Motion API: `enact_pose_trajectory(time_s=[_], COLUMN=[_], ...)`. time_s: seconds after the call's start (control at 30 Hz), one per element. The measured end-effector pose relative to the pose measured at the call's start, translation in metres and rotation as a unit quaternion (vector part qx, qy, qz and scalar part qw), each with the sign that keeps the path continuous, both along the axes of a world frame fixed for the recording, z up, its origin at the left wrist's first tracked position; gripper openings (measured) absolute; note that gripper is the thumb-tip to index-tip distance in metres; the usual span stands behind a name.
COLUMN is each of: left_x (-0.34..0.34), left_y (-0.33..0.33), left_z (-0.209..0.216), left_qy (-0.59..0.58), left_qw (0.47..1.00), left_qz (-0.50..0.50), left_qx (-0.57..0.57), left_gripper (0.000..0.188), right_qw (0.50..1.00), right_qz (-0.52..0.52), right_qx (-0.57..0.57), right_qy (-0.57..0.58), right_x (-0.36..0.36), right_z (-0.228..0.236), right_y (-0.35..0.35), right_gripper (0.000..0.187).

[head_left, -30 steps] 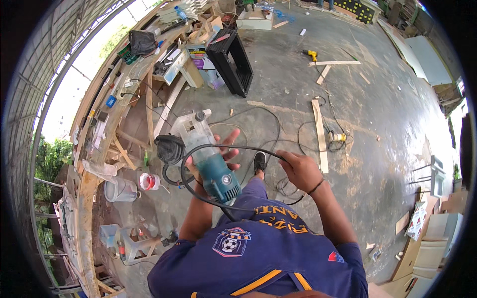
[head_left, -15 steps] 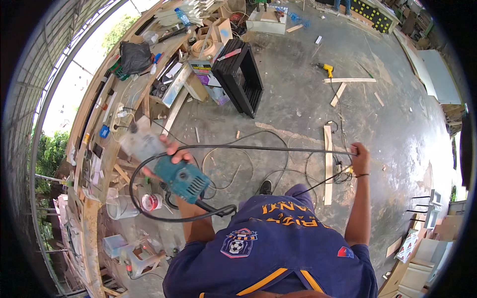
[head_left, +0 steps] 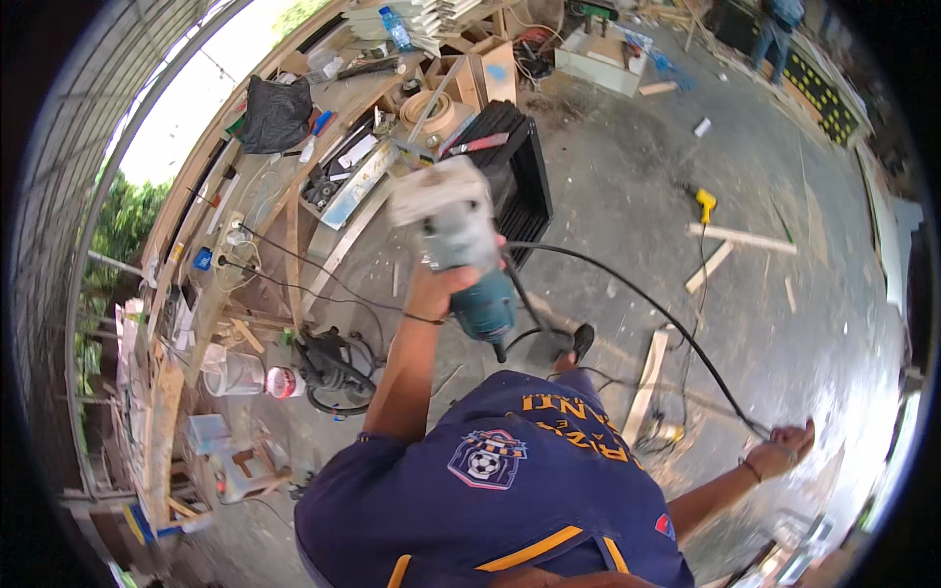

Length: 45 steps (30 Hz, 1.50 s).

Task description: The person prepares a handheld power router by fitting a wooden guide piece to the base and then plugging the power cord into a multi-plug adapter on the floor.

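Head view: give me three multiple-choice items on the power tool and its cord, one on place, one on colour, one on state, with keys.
1. Where does the power tool sit?
A. on the floor
B. raised in the left hand
C. on the bench

2. What colour is the tool's rear body?
A. teal
B. red
C. yellow

3. What is the state of the black cord?
A. coiled on the floor
B. cut in two
C. stretched from the tool out to the right hand

Key: 1 B, the left hand's grip is closed round the tool in the air above the black crate. 2 A, the body below the pale front is teal. 3 C, the cord runs in one line to the right hand, held far out to the side.
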<state>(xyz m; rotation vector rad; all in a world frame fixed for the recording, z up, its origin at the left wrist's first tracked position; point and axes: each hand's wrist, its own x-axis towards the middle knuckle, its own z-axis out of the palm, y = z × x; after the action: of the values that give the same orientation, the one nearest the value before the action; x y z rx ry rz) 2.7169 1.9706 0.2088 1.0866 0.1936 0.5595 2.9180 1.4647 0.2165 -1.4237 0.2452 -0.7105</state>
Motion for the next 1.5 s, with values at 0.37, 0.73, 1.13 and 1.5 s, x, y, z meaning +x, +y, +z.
enact_pose_trajectory(time_s=[0.37,0.73,1.13,1.5], left_x=[0.282,0.509,0.716,0.859], left_y=[0.033,0.133,0.22,0.288], left_z=[0.011,-0.024,-0.017,-0.021], left_qy=[0.023,-0.031,0.106,0.158], left_qw=[0.999,0.985,0.974,0.984], left_qz=[-0.029,-0.137,-0.197,-0.055], left_qx=[0.036,-0.103,-0.023,-0.061], left_gripper=[0.073,0.077,0.087,0.079], right_qw=[0.982,0.919,0.65,0.541], right_qz=[0.026,0.385,0.714,0.809], right_qx=[0.131,0.076,-0.26,-0.227], right_qy=[-0.136,0.027,0.007,-0.05], right_x=[0.255,0.505,0.696,0.887], right_z=[0.119,0.085,0.045,0.009], right_y=[0.099,0.332,0.565,0.696], right_gripper=[0.027,0.034,0.025,0.029])
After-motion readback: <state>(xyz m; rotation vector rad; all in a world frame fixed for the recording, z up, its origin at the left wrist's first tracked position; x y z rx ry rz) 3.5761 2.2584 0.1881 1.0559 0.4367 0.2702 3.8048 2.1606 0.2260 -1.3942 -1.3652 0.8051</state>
